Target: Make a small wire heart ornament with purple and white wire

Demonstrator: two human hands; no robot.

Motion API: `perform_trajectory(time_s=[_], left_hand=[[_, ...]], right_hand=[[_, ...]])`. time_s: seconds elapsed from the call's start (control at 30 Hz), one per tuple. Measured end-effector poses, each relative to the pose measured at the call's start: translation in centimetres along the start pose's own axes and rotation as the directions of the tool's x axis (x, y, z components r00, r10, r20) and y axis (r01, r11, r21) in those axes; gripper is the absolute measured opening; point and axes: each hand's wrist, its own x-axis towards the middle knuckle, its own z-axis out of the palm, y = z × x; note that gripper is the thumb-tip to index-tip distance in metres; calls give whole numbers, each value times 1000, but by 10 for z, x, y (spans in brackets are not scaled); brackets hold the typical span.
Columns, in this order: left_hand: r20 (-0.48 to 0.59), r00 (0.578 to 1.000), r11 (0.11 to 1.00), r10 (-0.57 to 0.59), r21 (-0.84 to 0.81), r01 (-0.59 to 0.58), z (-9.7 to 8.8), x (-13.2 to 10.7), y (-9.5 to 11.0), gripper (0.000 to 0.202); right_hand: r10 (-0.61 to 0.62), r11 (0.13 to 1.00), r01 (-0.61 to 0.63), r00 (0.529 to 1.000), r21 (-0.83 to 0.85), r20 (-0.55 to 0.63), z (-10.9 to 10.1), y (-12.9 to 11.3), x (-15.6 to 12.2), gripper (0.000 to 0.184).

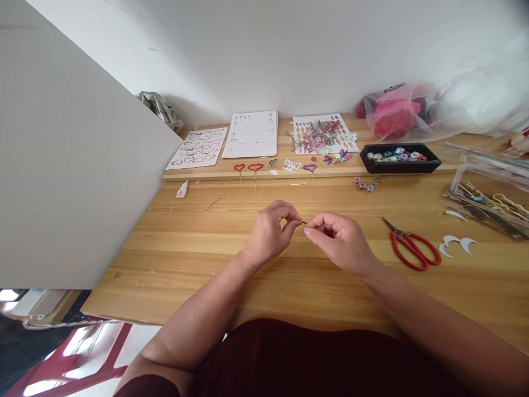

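My left hand (270, 231) and my right hand (341, 240) meet over the middle of the wooden table (206, 259). Both are closed in a pinch, fingertips almost touching. Between them shows a tiny dark thin piece (303, 222), perhaps a bit of wire; I cannot make out more. Red-handled scissors (411, 246) lie to the right of my right hand. Two red wire hearts (248, 167) on stems lie farther back, beside a purple heart (309, 168).
At the back lie white sheets with heart shapes (198, 148), a plain sheet (252, 134) and one heaped with coloured pieces (320, 135). A black tray of beads (399, 157), a pink plastic bag (397, 113), a clear box (491, 193), a small glue tube (182, 189) and white crescents (457, 243) surround them. A grey panel (74, 165) stands left.
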Motion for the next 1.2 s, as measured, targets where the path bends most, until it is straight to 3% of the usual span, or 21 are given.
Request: perform_trajectory(time_s=[0.13, 0.27, 0.37, 0.5, 0.67, 0.9, 1.2], left_hand=[[120, 990, 997, 72, -44, -67, -3, -1, -1, 9], [246, 969, 989, -9, -138, 44, -5, 0, 4, 9], [290, 947, 947, -135, -243, 209, -6, 1, 6, 12], [313, 921, 838, -233, -415, 354, -6, 2, 3, 18], [288, 915, 759, -282, -516, 396, -2, 3, -4, 20], [171, 904, 703, -392, -578, 414, 7, 1, -1, 19], [106, 870, 673, -481, -591, 444, 13, 0, -1, 20]], right_hand=[[-68, 992, 66, 998, -106, -17, -10, -5, 1, 13], [-23, 999, 24, 999, -38, 29, -15, -3, 7, 15], [85, 983, -95, 994, 158, 74, -15, 0, 12, 20], [289, 827, -347, 937, 443, 195, -14, 5, 16, 28], [339, 698, -421, 907, 579, 251, -6, 12, 16, 27], [340, 633, -417, 907, 652, 250, 2, 13, 13, 30], [295, 734, -308, 947, 606, 124, 8, 6, 9, 32]])
